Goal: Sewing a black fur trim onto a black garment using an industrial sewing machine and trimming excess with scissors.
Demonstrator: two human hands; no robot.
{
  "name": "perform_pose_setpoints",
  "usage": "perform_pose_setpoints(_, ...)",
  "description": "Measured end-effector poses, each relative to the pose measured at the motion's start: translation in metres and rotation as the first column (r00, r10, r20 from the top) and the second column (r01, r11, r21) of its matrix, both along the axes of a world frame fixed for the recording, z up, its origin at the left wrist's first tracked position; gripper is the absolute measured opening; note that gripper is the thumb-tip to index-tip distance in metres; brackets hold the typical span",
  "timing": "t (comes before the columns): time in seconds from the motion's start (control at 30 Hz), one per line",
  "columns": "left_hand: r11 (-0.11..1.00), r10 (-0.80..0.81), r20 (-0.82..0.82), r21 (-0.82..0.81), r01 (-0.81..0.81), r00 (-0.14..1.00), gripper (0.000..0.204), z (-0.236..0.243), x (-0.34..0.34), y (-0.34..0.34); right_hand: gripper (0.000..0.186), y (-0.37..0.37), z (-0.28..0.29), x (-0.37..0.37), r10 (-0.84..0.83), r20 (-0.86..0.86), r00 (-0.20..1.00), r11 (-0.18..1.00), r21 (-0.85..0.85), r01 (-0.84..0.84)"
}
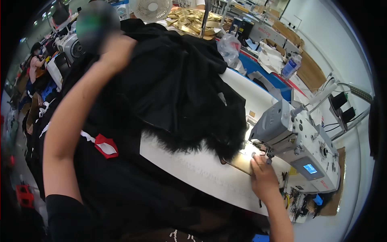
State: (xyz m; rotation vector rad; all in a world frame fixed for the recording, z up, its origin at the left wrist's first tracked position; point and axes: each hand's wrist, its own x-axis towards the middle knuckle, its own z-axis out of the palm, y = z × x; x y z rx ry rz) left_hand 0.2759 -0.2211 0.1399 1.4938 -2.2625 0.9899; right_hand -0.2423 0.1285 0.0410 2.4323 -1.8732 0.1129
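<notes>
My right hand (265, 173) is at the needle area of a grey-and-white sewing machine (278, 125), its fingers bunched beside the presser foot. Whatever they pinch is too small to make out. A black garment (169, 76) with a fluffy fur edge (189, 141) spreads over the left part of the white sewing table (189, 169), the fur reaching close to the lit needle. My left hand (119, 50) is raised at the far left over the black cloth. A blurred dark round patch (96, 26) covers its fingers, so their grip is hidden.
A red-and-white piece (106, 146) lies on black cloth at left. Beyond the table are a blue tray (262, 72), a plastic bag (229, 48), a bottle (291, 66), gold strips (193, 21) and a white fan (151, 8). Another person (36, 64) works at far left.
</notes>
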Motion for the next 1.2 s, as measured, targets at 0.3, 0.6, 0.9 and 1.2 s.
perform_pose_setpoints(0.3, 0.469, -0.573, -0.493, 0.457, 0.756, 0.654, 0.045, -0.116, -0.12, 0.164, 0.018, 0.001, 0.024, 0.097, 0.147, 0.346, 0.927, 0.987, -0.107, -0.117)
perform_pose_setpoints(0.6, 0.542, -0.033, -0.205, 0.819, 0.19, 0.978, 0.073, -0.053, -0.072, 0.192, 0.064, -0.046, -0.027, 0.159, 0.001, 0.511, 0.86, 0.995, -0.09, 0.052)
perform_pose_setpoints(0.9, 0.745, -0.153, -0.278, 0.599, 0.296, 0.948, 0.032, -0.091, -0.107, 0.176, 0.053, -0.032, -0.056, 0.182, 0.086, 0.431, 0.898, 0.984, -0.176, -0.01)
perform_pose_setpoints(1.2, 0.528, 0.197, -0.98, 0.079, 0.846, -0.031, 0.03, -0.053, -0.068, 0.136, 0.064, -0.039, -0.057, 0.176, 0.079, 0.417, 0.905, 0.992, -0.126, -0.028)
